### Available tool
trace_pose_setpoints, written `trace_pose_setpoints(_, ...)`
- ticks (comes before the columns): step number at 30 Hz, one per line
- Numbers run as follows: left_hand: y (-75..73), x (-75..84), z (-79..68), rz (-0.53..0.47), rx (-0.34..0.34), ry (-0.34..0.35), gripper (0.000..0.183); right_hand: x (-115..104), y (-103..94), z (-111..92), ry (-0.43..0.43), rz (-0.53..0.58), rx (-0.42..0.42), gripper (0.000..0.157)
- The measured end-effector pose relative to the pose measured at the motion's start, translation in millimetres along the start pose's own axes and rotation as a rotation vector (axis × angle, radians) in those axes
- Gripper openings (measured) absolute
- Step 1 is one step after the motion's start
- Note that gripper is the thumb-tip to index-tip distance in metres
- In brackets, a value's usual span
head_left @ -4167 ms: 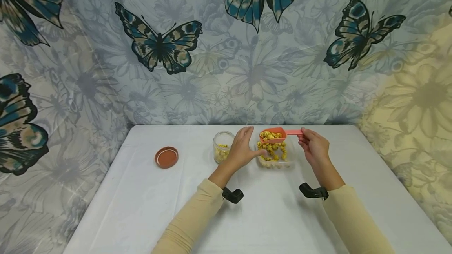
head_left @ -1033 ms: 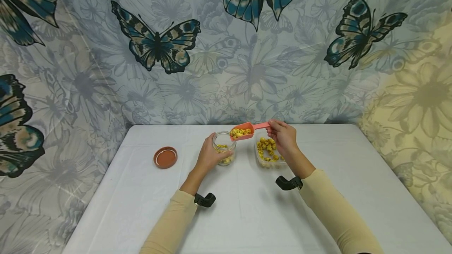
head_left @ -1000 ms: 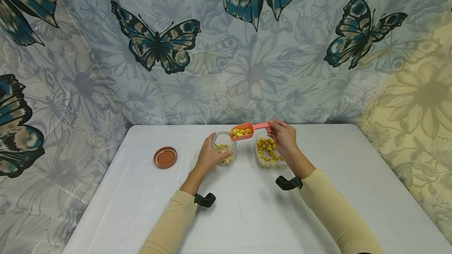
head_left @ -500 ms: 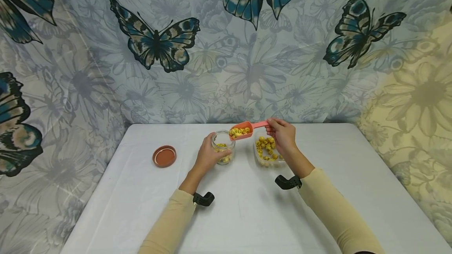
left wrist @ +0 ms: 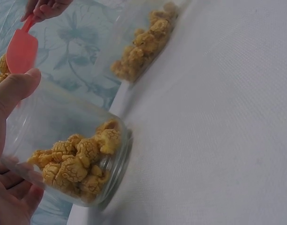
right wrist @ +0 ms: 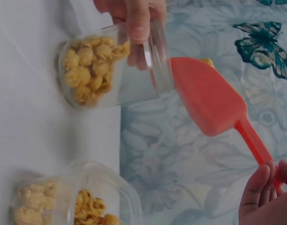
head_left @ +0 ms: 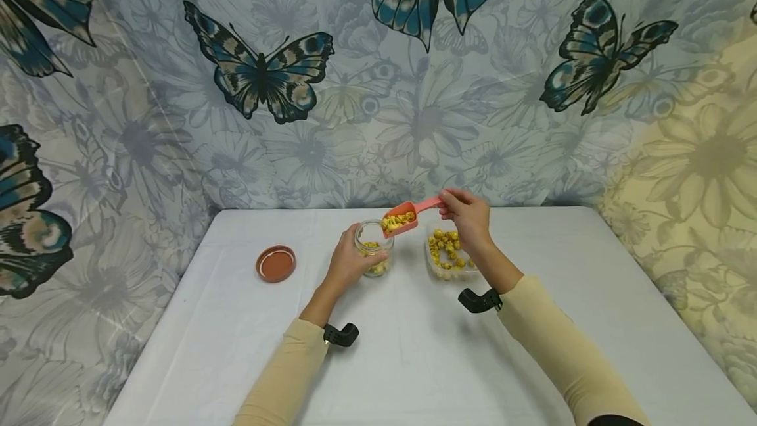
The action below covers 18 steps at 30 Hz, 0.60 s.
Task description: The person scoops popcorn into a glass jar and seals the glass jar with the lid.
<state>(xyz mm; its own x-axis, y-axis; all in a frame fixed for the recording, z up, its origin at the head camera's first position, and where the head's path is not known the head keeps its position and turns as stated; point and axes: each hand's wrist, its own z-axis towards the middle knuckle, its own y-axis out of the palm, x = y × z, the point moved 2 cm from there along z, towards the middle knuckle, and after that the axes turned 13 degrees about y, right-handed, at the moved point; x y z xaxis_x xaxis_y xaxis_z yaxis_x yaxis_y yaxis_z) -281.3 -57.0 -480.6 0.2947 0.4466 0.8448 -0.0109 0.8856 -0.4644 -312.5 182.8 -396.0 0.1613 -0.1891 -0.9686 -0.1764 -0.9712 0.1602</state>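
Note:
A glass jar [left wrist: 77, 154], partly filled with caramel popcorn, stands on the white table. My left hand [head_left: 347, 260] grips it round the side, thumb near the rim. With its fingertips my right hand [head_left: 470, 219] pinches the handle of a coral scoop [head_left: 403, 219]. Popcorn [head_left: 397, 221] lies in the scoop, whose front lip is at the jar's mouth and tilts down toward it. To the right of the jar, a clear plastic container [head_left: 452, 275] holds more popcorn. In the right wrist view the underside of the scoop [right wrist: 209, 96] hides most of its load.
A brown round lid [head_left: 275, 263] lies on the table to the left of the jar. The white table [head_left: 390, 360] ends at the back against a butterfly-patterned cloth [head_left: 414, 117].
Over the last seconds the scoop went from above the container to the jar's mouth, and the left hand took hold of the jar. Lately the right hand has risen, tilting the scoop more steeply.

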Motion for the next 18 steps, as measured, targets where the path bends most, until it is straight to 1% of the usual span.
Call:
trace_pose_setpoints(6, -1.0, -2.6, 0.5, 0.0, 0.002, 0.026, 0.094, -10.7, 12.6, -4.1, -0.174, -0.152, -0.039, 0.032)
trace_pose_setpoints(8, -1.4, -3.7, 0.9, 0.001, 0.003, 0.028, 0.095, -14.4, 17.7, -5.3, -0.236, -0.194, -0.053, 0.032)
trace_pose_setpoints(10, -1.7, -4.4, 1.2, 0.001, 0.003, 0.026, 0.096, -17.5, 22.2, -5.8, -0.278, -0.22, -0.069, 0.033)
trace_pose_setpoints(13, -1.5, -5.0, 1.3, 0.001, 0.001, 0.016, 0.097, -21.7, 27.2, -7.0, -0.313, -0.249, -0.086, 0.033)
trace_pose_setpoints(18, 0.0, -5.6, 1.0, -0.001, -0.005, -0.002, 0.097, -29.1, 29.4, -11.8, -0.329, -0.285, -0.1, 0.034)
